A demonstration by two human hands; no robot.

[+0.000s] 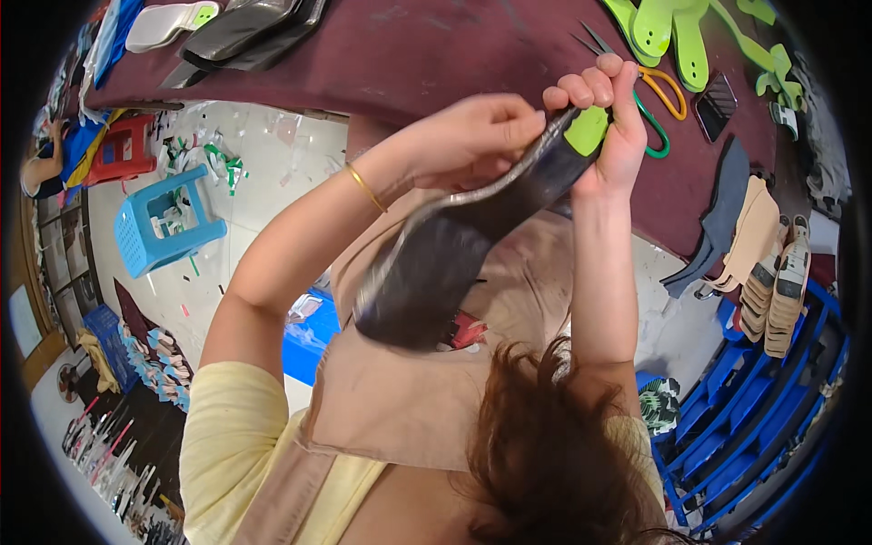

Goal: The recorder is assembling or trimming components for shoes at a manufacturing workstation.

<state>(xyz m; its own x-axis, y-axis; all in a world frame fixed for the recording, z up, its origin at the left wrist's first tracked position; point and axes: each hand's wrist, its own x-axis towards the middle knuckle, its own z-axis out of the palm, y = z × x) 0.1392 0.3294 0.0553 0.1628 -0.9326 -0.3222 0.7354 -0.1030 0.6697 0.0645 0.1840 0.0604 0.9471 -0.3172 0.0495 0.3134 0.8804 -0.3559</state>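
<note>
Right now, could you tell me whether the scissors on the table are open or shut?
Open: the scissors' two blades splay apart at the tips, lying on the maroon table behind the right hand.

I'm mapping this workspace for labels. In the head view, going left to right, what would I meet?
Red stool → blue stool → left hand → right hand → scissors → dark phone → stacked soles.

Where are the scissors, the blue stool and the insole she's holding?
scissors (660, 95): head view, on the orange and green handles.
blue stool (163, 222): head view, on its seat.
insole (436, 263): head view, on its dark wide end.
</note>
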